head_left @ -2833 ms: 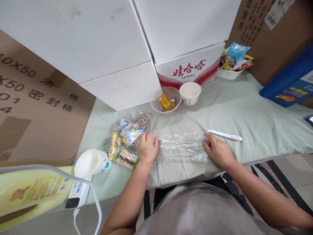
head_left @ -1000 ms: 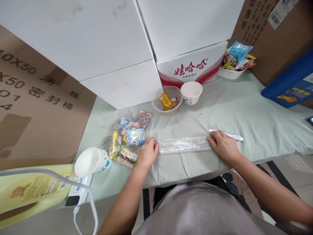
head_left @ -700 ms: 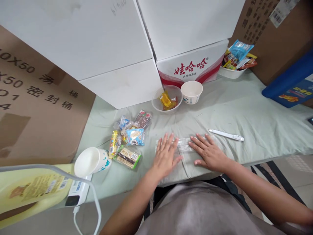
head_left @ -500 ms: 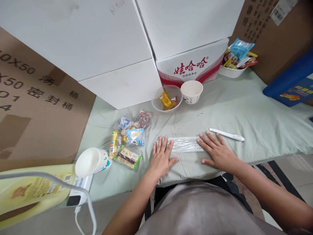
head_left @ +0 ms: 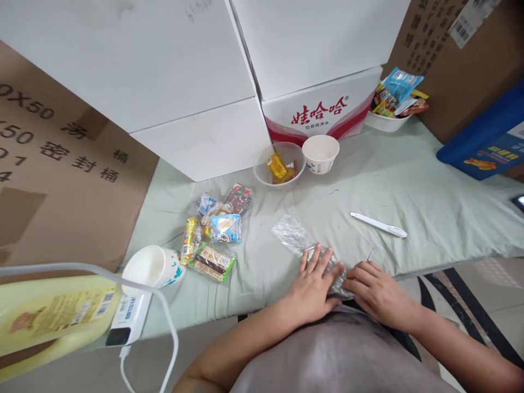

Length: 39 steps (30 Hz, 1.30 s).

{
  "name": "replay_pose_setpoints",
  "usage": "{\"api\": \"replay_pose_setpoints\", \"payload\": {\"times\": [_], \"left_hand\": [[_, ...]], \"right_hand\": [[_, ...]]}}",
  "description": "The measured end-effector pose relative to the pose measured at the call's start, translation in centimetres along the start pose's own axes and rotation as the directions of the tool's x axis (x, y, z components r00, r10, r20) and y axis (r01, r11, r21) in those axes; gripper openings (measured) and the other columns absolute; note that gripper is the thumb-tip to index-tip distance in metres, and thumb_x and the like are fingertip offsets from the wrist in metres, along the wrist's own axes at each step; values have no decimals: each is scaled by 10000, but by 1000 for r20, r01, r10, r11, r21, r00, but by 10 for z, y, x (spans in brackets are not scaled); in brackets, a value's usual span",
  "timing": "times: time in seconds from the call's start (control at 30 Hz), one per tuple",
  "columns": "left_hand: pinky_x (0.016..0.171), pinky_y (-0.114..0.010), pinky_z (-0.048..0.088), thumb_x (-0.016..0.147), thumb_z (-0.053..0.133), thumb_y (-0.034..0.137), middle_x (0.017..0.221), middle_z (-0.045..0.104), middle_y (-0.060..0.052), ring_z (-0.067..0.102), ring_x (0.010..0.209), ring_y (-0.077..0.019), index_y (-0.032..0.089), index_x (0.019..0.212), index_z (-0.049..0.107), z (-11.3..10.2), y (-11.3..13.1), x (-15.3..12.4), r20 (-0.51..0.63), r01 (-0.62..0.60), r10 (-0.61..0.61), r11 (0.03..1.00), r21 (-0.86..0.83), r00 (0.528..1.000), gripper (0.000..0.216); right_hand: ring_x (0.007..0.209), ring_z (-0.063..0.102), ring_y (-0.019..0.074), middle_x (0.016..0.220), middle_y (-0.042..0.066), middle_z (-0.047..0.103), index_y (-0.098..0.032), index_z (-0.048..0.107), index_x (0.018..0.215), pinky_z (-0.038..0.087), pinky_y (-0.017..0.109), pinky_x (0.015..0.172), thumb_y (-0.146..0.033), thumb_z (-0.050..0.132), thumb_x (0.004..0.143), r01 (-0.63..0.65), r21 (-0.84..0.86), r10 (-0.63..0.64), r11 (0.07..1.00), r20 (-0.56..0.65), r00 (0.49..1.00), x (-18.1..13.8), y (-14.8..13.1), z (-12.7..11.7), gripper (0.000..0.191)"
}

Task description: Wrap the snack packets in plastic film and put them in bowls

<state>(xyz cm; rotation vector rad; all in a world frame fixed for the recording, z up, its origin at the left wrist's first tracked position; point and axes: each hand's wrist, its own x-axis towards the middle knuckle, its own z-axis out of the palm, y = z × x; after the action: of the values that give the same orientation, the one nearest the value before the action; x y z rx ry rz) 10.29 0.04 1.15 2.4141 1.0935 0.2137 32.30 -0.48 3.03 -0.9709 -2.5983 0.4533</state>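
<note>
A folded strip of clear crinkled plastic (head_left: pixel 291 233) lies slantwise near the front edge of the cloth-covered table. My left hand (head_left: pixel 315 281) rests flat across it, fingers stretched out and pressing on its middle. At the strip's lower right end, my right hand (head_left: pixel 380 295) has its fingers curled together against the plastic; the fingertips are partly hidden. A white utility knife (head_left: pixel 378 224) lies beyond my right hand. Left of the strip is a loose pile of wrapped snacks, with a blue packet (head_left: pixel 226 227) and a green-edged bar (head_left: pixel 213 262).
A clear bowl (head_left: pixel 262 173) with snacks and a paper cup (head_left: pixel 321 155) stand before the white cartons (head_left: pixel 319 109). Another paper cup (head_left: pixel 149 267) lies tilted beside a power strip (head_left: pixel 130 316) with a cable. A white bowl of packets (head_left: pixel 387 121) sits far right, near a blue container (head_left: pixel 483 147).
The strip has turned from level to slanting, its right end pulled toward my body. Both hands have come closer to me; my left hand slid right, and my right fingers went from flat to curled.
</note>
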Motion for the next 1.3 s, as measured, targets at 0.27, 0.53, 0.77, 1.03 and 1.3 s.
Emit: {"api": "replay_pose_setpoints", "payload": {"times": [0.27, 0.53, 0.77, 1.03, 1.3], "left_hand": [[1088, -580, 328, 825, 623, 476, 1335, 539, -150, 446, 1302, -351, 236, 1368, 479, -7, -15, -3, -201, -231, 203, 965, -128, 958, 611], [904, -440, 527, 796, 668, 338, 1118, 640, -119, 639, 1024, -259, 194, 1300, 422, 7, -28, -13, -262, 33, -194, 857, -515, 945, 579], [899, -380, 526, 824, 588, 203, 1035, 652, -87, 650, 964, -186, 207, 1291, 304, 8, -27, -10, -291, 26, -335, 694, -720, 896, 547], [659, -290, 482, 811, 556, 213, 700, 524, 14, 535, 678, -136, 222, 738, 412, 5, -24, -6, -413, 28, -244, 886, -463, 877, 162], [801, -373, 508, 853, 559, 195, 917, 547, -78, 552, 899, -208, 192, 969, 527, -14, -20, -11, -694, 2, -110, 988, -155, 712, 120]], "right_hand": [[971, 622, 199, 980, 63, 665, -239, 604, 1038, 508, 347, 828, -124, 492, 872, 10, 302, 11, 953, -67, 998, 13, -2, -46, 231], [874, 653, 190, 1029, 52, 688, -255, 578, 1191, 536, 315, 756, -323, 571, 872, -229, 524, 314, 820, -79, 946, 86, 27, -23, 326], [612, 501, 115, 671, -64, 525, -198, 545, 1222, 418, 241, 612, -187, 591, 770, -308, 595, 324, 743, 84, 942, 151, 45, 12, 454], [725, 570, 123, 891, -8, 641, -201, 550, 1217, 465, 268, 726, -147, 642, 734, -335, 626, 354, 705, 99, 930, 162, 49, 42, 494], [768, 614, 156, 892, 23, 681, -207, 618, 1148, 447, 280, 721, -203, 655, 818, -365, 368, 384, 856, 21, 923, 162, 38, 46, 332]]}}
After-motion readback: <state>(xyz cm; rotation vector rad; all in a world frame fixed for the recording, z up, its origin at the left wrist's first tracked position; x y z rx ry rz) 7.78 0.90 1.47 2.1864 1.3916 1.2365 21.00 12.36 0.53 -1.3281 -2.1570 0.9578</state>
